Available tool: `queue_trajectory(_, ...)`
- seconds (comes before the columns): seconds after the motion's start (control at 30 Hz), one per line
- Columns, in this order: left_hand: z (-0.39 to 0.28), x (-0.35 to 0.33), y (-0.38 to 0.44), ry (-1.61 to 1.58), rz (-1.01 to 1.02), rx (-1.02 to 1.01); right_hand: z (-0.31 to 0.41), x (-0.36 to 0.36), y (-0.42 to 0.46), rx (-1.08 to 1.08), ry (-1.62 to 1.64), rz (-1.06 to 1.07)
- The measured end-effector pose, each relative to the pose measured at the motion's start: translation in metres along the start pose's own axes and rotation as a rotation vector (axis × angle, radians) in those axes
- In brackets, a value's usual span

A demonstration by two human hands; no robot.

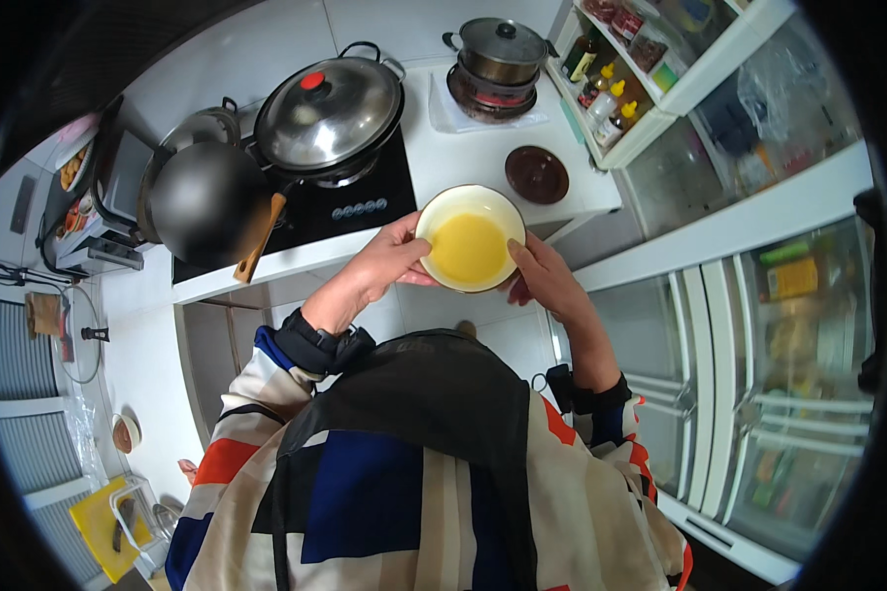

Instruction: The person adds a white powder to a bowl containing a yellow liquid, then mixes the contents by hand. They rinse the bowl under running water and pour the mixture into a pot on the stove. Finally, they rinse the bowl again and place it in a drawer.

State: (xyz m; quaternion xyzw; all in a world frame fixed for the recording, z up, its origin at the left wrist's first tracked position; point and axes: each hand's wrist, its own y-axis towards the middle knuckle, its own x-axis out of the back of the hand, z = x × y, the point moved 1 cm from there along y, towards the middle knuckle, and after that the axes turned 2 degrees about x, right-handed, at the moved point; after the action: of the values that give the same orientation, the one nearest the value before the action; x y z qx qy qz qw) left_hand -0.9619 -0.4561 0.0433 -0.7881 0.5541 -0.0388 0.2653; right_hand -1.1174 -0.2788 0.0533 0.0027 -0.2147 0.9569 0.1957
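Note:
Both my hands hold a cream ceramic bowl (470,238) with yellow liquid in it, level in front of my body. My left hand (390,262) grips its left rim, thumb on top and fingers underneath. On the right rim, my right hand (545,275) does the same. Beyond the bowl, a wok with a domed steel lid (329,111) and red-topped knob stands on the black glass hob (362,214). Left of it is a dark wok or pan (207,199), partly blurred, with a wooden-handled utensil (262,236) near its right edge. A dark brown lid or dish (537,174) lies right of the hob.
A lidded pot (504,52) stands on a stack at the back counter. Bottles (607,103) fill a white shelf at right, next to glass-door cabinets (791,325). Left are a glass lid (81,332), a small bowl (126,432) and a yellow cutting board (111,524).

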Motion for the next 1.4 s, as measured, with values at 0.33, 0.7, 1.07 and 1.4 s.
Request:
queue_trajectory(0.33, -0.068, -0.018, 0.117, 0.160, -0.038, 0.032, 0.005, 0.109, 0.107, 0.186, -0.006, -0.089)
queue_trajectory(0.7, -0.220, 0.037, 0.303, 0.937, -0.486, -0.739, 0.034, 0.219, 0.159, -0.017, 0.193, -0.302)
queue_trajectory(1.07, -0.266, 0.025, 0.415, 1.395, -0.596, -0.392, 0.053, 0.280, 0.202, 0.130, 0.211, -0.304)
queue_trajectory(1.4, -0.260, 0.026, 0.428, 1.430, -0.636, -0.436, 0.049, 0.307, 0.226, 0.058, 0.223, -0.315)
